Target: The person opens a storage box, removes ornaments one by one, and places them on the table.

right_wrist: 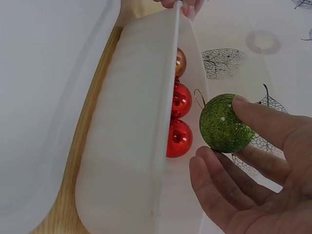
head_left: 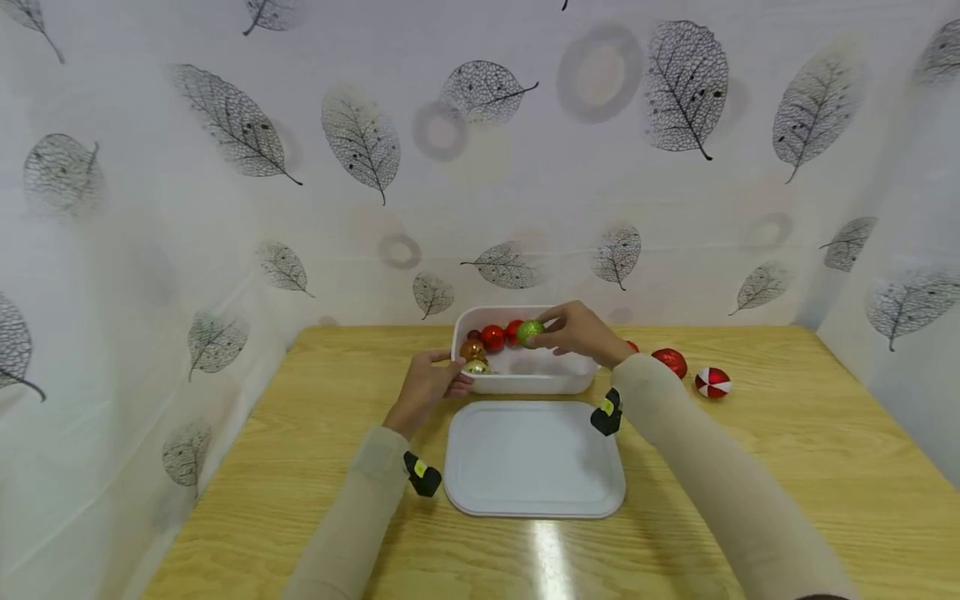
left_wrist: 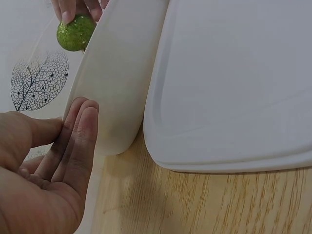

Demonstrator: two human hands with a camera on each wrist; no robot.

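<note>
A green glitter Christmas ball (head_left: 529,333) with a gold string loop is pinched between the thumb and fingers of my right hand (head_left: 583,332), above the white plastic box (head_left: 528,384). At the box's left end, my left hand (head_left: 424,385) holds the wall, its thumb at the rim and its fingers (left_wrist: 80,141) against the outside. Inside, toward the left, lie red balls (right_wrist: 179,138), an orange-gold ball (head_left: 472,349) and a pale gold ball (head_left: 476,367). A small dark red ball (head_left: 474,335) sits behind them.
The white lid (head_left: 534,458) lies flat on the wooden table (head_left: 337,517) in front of the box. Right of the box are a red ornament (head_left: 670,362) and a red-and-white ball (head_left: 712,382); another red one is partly hidden by my right wrist. A leaf-patterned curtain (head_left: 510,183) stands behind.
</note>
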